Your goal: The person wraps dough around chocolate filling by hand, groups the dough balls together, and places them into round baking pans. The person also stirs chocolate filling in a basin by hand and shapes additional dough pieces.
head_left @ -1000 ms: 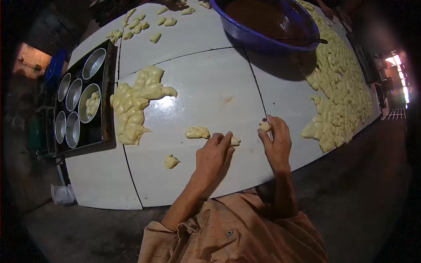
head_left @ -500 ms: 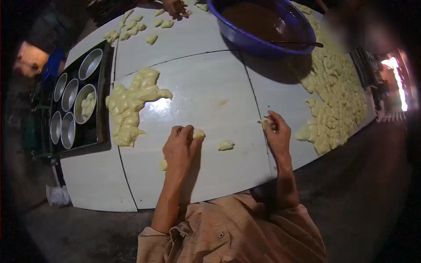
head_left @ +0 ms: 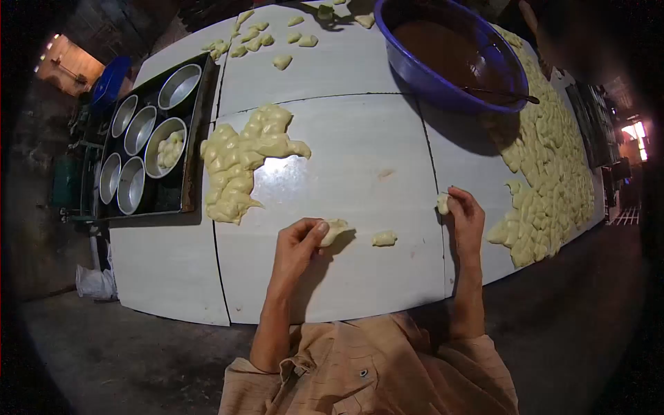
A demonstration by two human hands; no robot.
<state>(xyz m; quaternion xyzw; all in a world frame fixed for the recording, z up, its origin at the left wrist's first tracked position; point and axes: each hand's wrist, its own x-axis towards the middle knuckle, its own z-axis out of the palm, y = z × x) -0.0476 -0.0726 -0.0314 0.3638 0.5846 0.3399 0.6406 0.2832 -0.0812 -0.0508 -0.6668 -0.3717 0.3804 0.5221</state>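
My left hand (head_left: 294,250) pinches a soft, pale yellow dough piece (head_left: 336,232) between thumb and fingers, just over the white tabletop (head_left: 339,277). To its right a small dough roll (head_left: 384,238) lies by itself on the table. Farther right, the fingertips of my right hand (head_left: 467,220) are closed on another small dough piece (head_left: 443,203). Left of centre spreads a lumpy mass of dough pieces (head_left: 238,162), apart from both hands. A wide layer of dough pieces (head_left: 546,187) covers the table's right side.
A blue-purple basin (head_left: 453,100) of brown filling stands at the back right, a dark utensil (head_left: 501,95) resting across it. On the left, a dark tray (head_left: 197,149) holds several round tins, one (head_left: 153,169) with dough balls inside. Loose dough pieces (head_left: 281,62) lie at the back.
The whole view has shifted. My left hand has turned, thumb now on top, and raises its dough piece. My right hand still pinches dough. Another person's hand at the back has left its spot.
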